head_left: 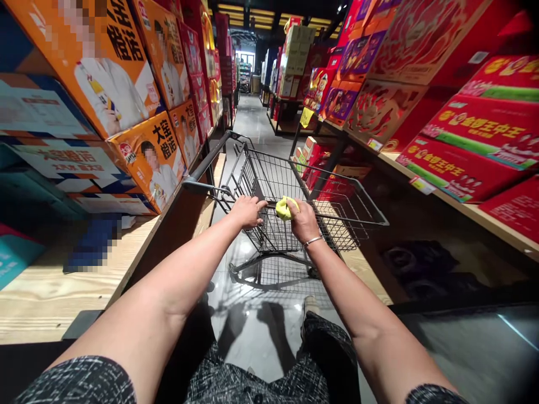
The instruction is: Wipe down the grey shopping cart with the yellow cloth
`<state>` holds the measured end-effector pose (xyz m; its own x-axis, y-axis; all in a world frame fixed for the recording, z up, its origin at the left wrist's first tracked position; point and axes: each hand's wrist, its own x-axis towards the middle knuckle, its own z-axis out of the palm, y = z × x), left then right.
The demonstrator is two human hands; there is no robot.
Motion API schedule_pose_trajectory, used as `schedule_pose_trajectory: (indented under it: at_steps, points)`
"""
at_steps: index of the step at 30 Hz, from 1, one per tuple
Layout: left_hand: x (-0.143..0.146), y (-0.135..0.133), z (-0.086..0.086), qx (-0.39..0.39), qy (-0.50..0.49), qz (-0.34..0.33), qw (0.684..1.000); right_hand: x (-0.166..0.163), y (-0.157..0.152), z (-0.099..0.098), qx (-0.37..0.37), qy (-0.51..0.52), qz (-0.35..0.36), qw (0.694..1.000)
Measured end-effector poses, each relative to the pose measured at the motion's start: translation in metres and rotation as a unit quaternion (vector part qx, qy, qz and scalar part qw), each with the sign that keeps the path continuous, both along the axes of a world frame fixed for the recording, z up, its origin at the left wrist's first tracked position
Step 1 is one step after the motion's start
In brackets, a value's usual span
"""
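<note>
Fingers of the left hand curl down over the near rail of the wire shopping cart, clenched on the bar just left of its middle. Just to the right, the right hand sits on the same rail, and its fingers are closed around a yellow cloth. This cloth bulges out on the inner side of that hand, pressed against the rail, so it lies between the two hands and nearly touches the left fingertips. A thin bracelet circles the right wrist.

Going left to right across the aisle: orange boxes with printed figures lean on a low wooden shelf at the left; the cart stands in the middle on a glossy grey floor that runs away between the displays; red boxes fill the slanted wooden shelving at the right. Below, patterned dark clothing covers the person's legs.
</note>
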<state>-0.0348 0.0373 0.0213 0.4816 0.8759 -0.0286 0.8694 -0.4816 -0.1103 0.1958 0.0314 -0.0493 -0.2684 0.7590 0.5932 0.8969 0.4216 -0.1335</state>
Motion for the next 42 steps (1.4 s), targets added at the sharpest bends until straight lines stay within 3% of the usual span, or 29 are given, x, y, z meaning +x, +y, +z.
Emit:
schedule_pose_trajectory:
  at_steps: [4, 11, 14, 18, 25, 29, 34, 38, 42]
  points:
    - [-0.005, 0.001, 0.002, -0.025, -0.012, -0.005, 1.0, 0.038, 0.005, -0.007, -0.059, -0.055, -0.062, 0.995]
    - [-0.008, -0.002, 0.0, -0.024, -0.033, -0.02, 0.999, 0.179, -0.003, 0.014, -0.216, -0.107, -0.226, 0.944]
    - [-0.008, -0.006, -0.001, -0.016, -0.038, -0.025, 0.999, 0.192, -0.007, 0.02, -0.242, -0.11, -0.254, 0.93]
    - [-0.013, -0.007, -0.002, -0.018, -0.037, -0.013, 0.999, 0.16, -0.017, 0.024, -0.236, -0.117, -0.256, 0.93]
    - [-0.022, 0.0, 0.002, -0.03, -0.053, 0.018, 0.998, 0.082, -0.032, 0.033, -0.191, -0.117, -0.15, 0.963]
    - [-0.032, -0.008, 0.004, -0.054, -0.077, 0.066, 0.993, 0.063, -0.043, 0.036, -0.19, -0.114, -0.116, 0.968]
    - [-0.056, -0.034, 0.003, -0.027, -0.064, 0.049, 0.996, 0.046, -0.072, 0.036, -0.194, -0.121, -0.114, 0.967]
    - [-0.079, -0.046, 0.002, -0.021, -0.052, 0.0, 0.998, 0.014, -0.091, 0.034, -0.184, -0.109, -0.106, 0.971]
    - [-0.088, -0.045, 0.0, -0.04, -0.066, 0.04, 0.996, -0.01, -0.094, 0.03, -0.167, -0.094, -0.091, 0.977]
